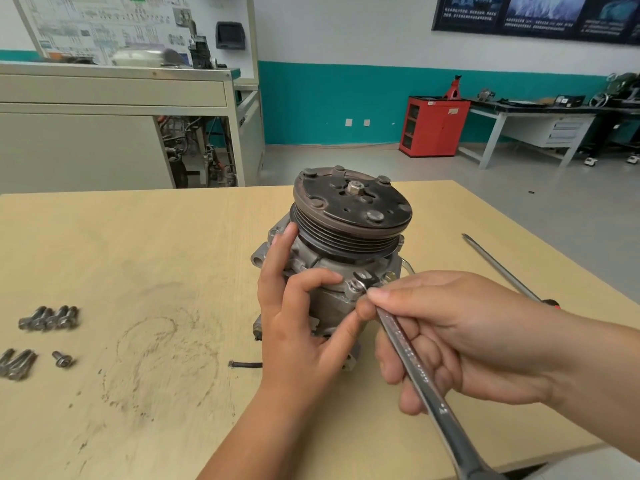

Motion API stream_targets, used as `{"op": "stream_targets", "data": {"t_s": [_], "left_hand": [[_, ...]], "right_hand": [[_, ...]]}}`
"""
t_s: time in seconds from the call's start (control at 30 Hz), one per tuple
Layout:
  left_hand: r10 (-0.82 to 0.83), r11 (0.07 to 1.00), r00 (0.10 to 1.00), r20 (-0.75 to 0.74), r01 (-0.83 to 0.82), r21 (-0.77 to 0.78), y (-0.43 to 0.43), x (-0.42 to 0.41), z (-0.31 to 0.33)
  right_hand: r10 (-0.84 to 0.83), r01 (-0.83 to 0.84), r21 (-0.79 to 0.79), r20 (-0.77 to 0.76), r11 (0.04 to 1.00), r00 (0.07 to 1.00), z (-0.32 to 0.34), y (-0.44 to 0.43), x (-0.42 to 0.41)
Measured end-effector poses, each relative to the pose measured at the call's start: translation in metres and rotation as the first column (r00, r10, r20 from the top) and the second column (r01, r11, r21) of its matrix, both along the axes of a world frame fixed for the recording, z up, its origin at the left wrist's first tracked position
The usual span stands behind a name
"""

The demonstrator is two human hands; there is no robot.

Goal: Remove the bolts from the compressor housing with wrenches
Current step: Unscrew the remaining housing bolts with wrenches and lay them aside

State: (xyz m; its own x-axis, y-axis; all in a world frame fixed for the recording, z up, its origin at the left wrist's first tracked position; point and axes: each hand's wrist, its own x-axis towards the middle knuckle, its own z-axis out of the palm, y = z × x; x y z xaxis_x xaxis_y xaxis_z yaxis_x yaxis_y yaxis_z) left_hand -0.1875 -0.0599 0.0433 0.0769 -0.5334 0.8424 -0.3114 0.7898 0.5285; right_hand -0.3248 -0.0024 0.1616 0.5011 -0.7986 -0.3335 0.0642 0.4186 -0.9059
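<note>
Compressor (pixel 346 244) upright on table (pixel 138 244): left hand (pixel 298 317) grips its housing; right hand (pixel 457 337) clasps wrench (pixel 412 362), whose head apparently sits on a bolt (pixel 354 288).

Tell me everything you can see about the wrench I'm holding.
The wrench is a long, slim bar of silvery metal with stamped lettering along its shank. It slants from the picture's lower edge, which cuts off its far end, up to a bolt on the compressor housing. The right hand grips the shank. The left hand, holding the housing, has its thumb close beside the wrench's upper end.
</note>
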Motion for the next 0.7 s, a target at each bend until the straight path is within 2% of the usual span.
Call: {"op": "stream_targets", "data": {"t_s": [0.53,0.6,0.7], "left_hand": [[0.025,1.0,1.0,-0.019,-0.025,0.01,0.003,-0.002,0.004],[0.027,0.999,0.999,-0.023,-0.026,0.023,0.003,-0.002,0.004],[0.022,0.999,1.0,-0.021,-0.022,0.03,0.002,0.001,0.005]], "right_hand": [[0.097,-0.097,-0.007,-0.006,0.995,0.995,-0.004,-0.004,-0.001],[0.135,-0.138,-0.032,-0.068,0.99,0.988,-0.005,-0.007,-0.001],[0.195,-0.222,-0.076,-0.263,0.972,0.945,-0.001,-0.017,-0.006]]}}
